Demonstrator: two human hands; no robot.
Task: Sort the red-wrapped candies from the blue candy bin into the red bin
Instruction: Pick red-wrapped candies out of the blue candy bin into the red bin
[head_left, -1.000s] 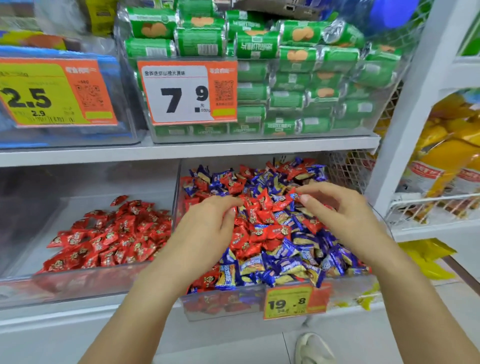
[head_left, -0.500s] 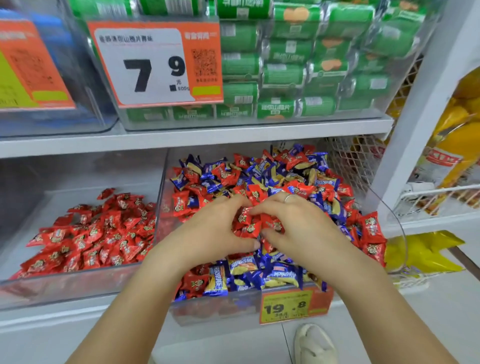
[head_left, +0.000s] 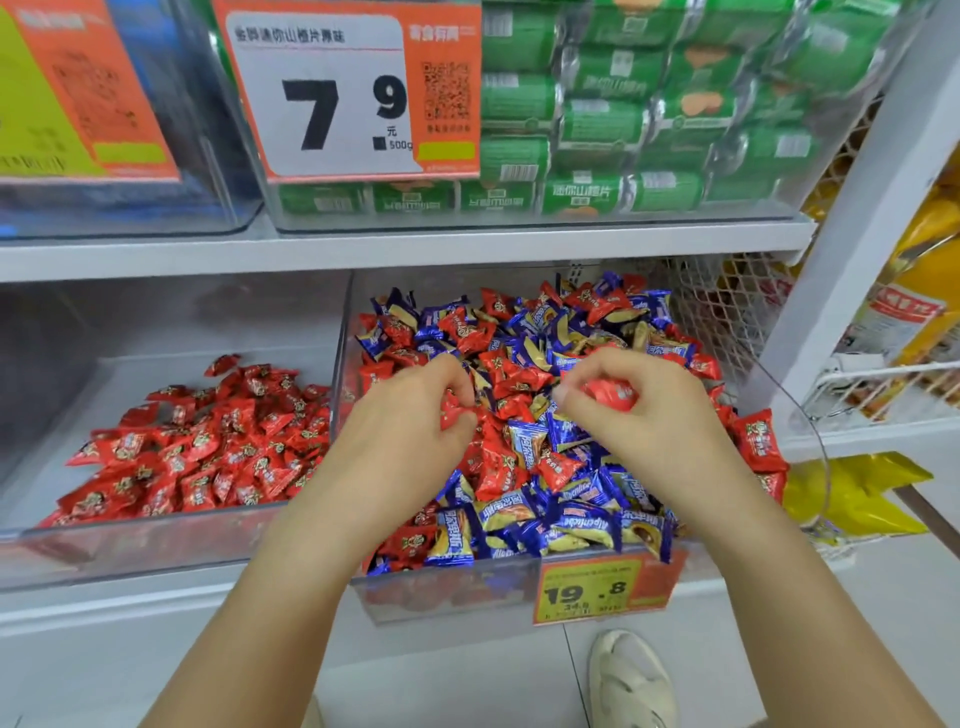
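A clear bin (head_left: 447, 592) on the lower shelf holds a heap of blue-wrapped candies (head_left: 587, 519) mixed with red-wrapped candies (head_left: 519, 382). To its left a second clear bin (head_left: 130, 545) holds only red-wrapped candies (head_left: 208, 447). Both hands are over the mixed heap. My left hand (head_left: 410, 431) curls its fingers round a red candy (head_left: 452, 413). My right hand (head_left: 644, 415) pinches another red candy (head_left: 610, 393) between thumb and fingers, lifted slightly above the pile.
A white shelf board (head_left: 395, 249) runs just above the bins, carrying a clear box of green packets (head_left: 623, 130) with a 7.9 price card. A white upright post (head_left: 852, 228) and wire basket (head_left: 883, 384) stand to the right. A shoe (head_left: 631, 680) shows on the floor below.
Both hands have drawn apart from the middle of the heap, each coming up with a red candy. The camera has tilted and moved closer to the bins.
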